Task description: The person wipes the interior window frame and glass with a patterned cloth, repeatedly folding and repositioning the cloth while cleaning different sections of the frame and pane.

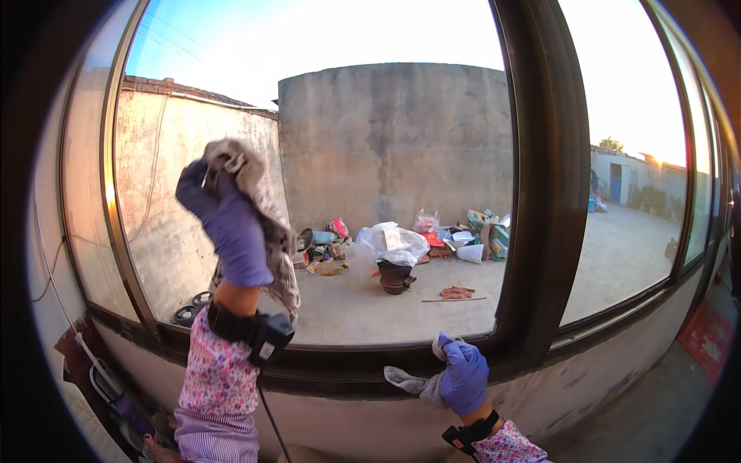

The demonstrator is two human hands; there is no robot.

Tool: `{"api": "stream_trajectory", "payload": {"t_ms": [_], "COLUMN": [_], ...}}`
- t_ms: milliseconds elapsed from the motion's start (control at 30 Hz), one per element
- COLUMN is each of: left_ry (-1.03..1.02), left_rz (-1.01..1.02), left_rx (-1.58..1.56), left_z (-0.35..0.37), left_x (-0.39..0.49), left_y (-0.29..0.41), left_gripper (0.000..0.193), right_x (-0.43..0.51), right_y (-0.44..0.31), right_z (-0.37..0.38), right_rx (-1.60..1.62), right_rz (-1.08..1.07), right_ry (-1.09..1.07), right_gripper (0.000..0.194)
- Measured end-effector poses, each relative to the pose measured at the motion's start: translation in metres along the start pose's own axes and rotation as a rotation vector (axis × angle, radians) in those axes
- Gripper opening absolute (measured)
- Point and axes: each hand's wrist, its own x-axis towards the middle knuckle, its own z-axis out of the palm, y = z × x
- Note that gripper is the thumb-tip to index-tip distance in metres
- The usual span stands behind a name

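Observation:
My left hand (231, 220), in a purple glove, is raised in front of the large window pane (347, 144). It grips a patterned grey-brown cloth (278, 254), bunched at the top and hanging down along the right of the wrist. Whether the cloth touches the glass I cannot tell. Lower right, my right hand (465, 376), also gloved, is closed around a grey cloth (414, 383) near the dark window frame's bottom rail (347, 370). One end of that cloth sticks out to the left, and a bit shows above the fingers.
A thick dark window post (541, 173) stands right of the pane. At lower left, a white pipe (87, 347) and stored items stand by the wall. A cable hangs from the left wrist device (272, 338). Beyond the glass lie plastic bags (393, 243) and litter near a concrete wall (393, 133).

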Motion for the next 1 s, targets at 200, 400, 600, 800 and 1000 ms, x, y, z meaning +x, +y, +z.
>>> {"api": "stream_trajectory", "payload": {"t_ms": [200, 400, 600, 800, 1000], "left_ry": [-0.306, -0.565, -0.679, -0.905, 1.4], "left_rz": [1.029, 0.809, 0.726, 1.008, 2.338], "left_rx": [0.658, 0.906, 0.754, 0.608, 2.895], "left_z": [0.099, 0.047, 0.084, 0.184, 0.189], "left_x": [-0.019, -0.041, -0.058, -0.145, -0.104], "left_y": [-0.019, -0.011, 0.006, 0.002, -0.011], "left_gripper": [0.041, 0.046, 0.054, 0.059, 0.056], "right_x": [0.002, -0.003, -0.003, -0.002, -0.004], "right_y": [0.001, 0.003, 0.001, -0.001, 0.0], "right_z": [-0.006, -0.006, -0.001, -0.005, -0.008], "right_rx": [-0.028, -0.126, -0.146, -0.142, -0.181], "right_rz": [-0.07, -0.123, -0.08, -0.092, -0.073], "right_ry": [-0.064, -0.025, -0.016, -0.044, -0.115], "right_gripper": [0.048, 0.043, 0.039, 0.04, 0.045]}}
